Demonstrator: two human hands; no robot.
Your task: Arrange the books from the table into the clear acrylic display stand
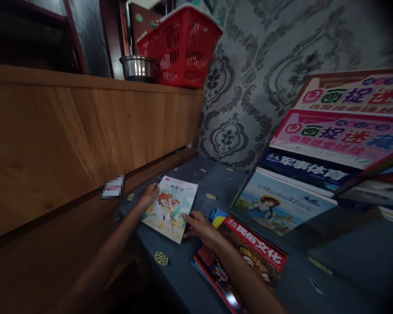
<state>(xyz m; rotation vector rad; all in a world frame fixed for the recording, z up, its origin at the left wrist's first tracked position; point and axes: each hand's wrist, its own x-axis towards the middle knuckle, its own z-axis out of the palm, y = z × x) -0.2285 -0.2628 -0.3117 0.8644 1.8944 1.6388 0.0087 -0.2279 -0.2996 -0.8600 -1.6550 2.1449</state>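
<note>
Grip: left hand (148, 196) and right hand (202, 229) clasped book (170, 210); patterned cloth (224, 185) spread below, wallpaper (258, 100) rose beyond; book lay between hands.

Pale book (172, 209), center: "西游记". Red-titled magazine (258, 248), lower center-right: "少儿民俗文化". Right side, going up: light-blue book (281, 205), title too blurred to read fully; dark-blue book (309, 170), "少儿军事体育"; pink book (340, 133) and tan book (353, 93), upper right, both "图画捉迷藏", top one cut by frame edge.

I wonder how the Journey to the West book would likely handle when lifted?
The Journey to the West book looks slim, so it is probably light. Its cover shows no obvious bend, suggesting moderate stiffness.
</note>
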